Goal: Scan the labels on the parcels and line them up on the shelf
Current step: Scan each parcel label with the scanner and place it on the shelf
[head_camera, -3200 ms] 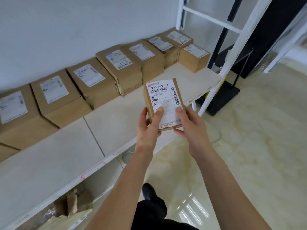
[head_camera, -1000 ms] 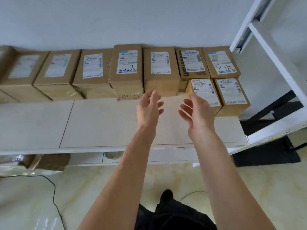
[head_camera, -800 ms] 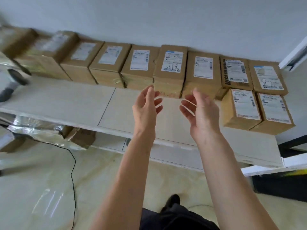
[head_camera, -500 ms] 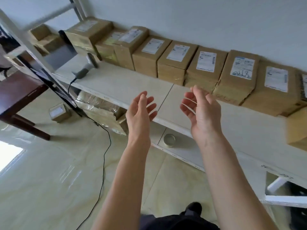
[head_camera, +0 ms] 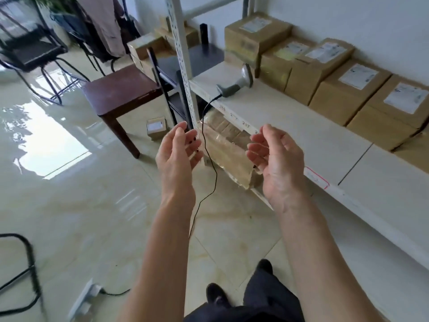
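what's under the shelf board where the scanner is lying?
Under the shelf holding the scanner: brown cartons wrapped in clear plastic on a lower level. The scanner's black cable hangs in front. The board hides whatever is further back.

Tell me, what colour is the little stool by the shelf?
Dark reddish brown stool, seen in the head view.

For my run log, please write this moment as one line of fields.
left hand: open, empty | right hand: open, empty | scanner: lying on shelf | parcels: lined along wall | small parcel: on floor
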